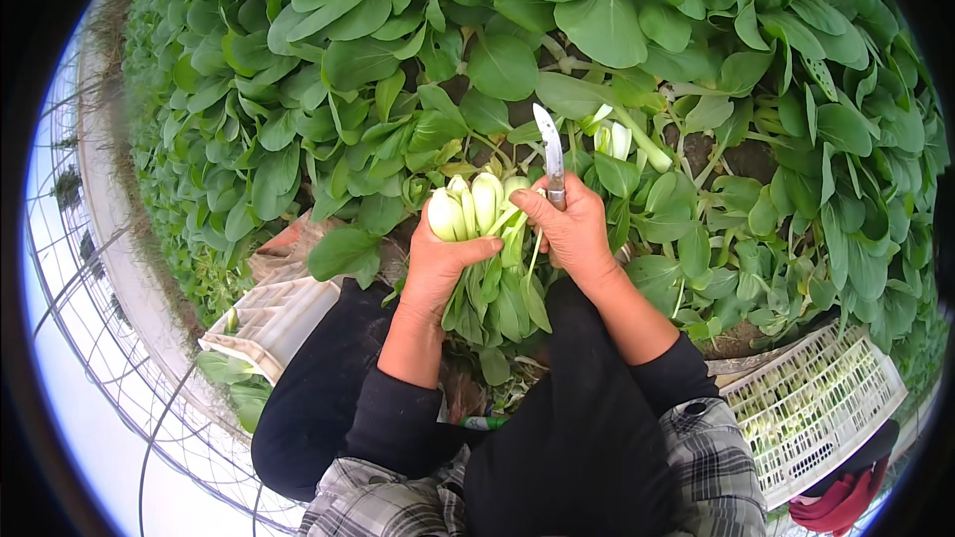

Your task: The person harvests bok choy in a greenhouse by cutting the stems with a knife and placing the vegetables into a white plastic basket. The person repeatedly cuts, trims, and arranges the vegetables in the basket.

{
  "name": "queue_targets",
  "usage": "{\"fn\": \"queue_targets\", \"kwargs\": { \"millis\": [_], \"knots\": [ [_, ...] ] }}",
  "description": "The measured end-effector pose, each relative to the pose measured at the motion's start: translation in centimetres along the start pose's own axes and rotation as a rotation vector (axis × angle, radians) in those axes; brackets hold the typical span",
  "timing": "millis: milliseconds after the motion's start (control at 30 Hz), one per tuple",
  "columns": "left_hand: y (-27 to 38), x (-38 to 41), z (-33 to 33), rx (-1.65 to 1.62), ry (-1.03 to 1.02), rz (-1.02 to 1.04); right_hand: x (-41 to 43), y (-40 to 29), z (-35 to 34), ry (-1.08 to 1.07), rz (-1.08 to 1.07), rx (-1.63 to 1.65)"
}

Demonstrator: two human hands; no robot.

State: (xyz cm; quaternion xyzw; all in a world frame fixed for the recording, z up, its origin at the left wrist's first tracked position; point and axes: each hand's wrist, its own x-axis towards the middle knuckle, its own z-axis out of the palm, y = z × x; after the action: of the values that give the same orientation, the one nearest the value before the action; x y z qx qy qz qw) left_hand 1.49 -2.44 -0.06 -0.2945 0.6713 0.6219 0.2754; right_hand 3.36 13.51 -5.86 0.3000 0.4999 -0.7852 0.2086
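Observation:
My left hand (pixel 448 253) is closed round a bunch of bok choy (pixel 485 205), its pale bases pointing up and its green leaves hanging between my knees. My right hand (pixel 571 227) grips a short knife (pixel 550 149) with a worn, spotted blade that points up and away from me. The right thumb and fingers also touch thin stalks at the right side of the bunch. Part of the knife's handle is hidden by the fingers. Just beyond the knife, a cut white stem base (pixel 613 140) shows among the leaves, with a thick green stalk (pixel 645 142) beside it.
Dense bok choy plants (pixel 604 26) grow in front and on both sides. A white plastic crate (pixel 298 313) stands at my left, and a slatted white crate (pixel 821 403) holding pale-stemmed vegetables is at my right. Dark red cloth (pixel 843 500) lies beyond it. A greenhouse frame (pixel 97 358) curves along the left.

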Motion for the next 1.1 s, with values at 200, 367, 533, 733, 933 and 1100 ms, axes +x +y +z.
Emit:
{"fn": "queue_targets", "kwargs": {
  "millis": [200,367,533,733,933,1100],
  "knots": [
    [2.1,-0.5,-3.4,-0.398,-0.110,-0.120,1.9,-1.5,-0.4,-0.095,-0.291,-0.436],
    [3.9,0.0,-3.8,-0.438,-0.205,-0.064,7.2,-1.4,2.6,-0.148,-0.607,-0.559],
    [6.1,3.9,-3.0,-0.177,-0.237,-0.041,8.9,1.2,2.1,-0.287,-0.150,-0.842],
    [6.3,8.9,-6.6,0.159,-0.049,-0.009,8.1,2.9,2.0,-0.238,-0.103,-0.716],
    [4.9,8.9,-8.0,0.240,-0.024,-0.041,10.2,1.4,3.6,-0.239,-0.121,-0.940],
    [3.7,8.5,-8.1,0.191,-0.021,-0.070,10.6,0.4,4.4,-0.256,-0.072,-1.049]
  ]
}}
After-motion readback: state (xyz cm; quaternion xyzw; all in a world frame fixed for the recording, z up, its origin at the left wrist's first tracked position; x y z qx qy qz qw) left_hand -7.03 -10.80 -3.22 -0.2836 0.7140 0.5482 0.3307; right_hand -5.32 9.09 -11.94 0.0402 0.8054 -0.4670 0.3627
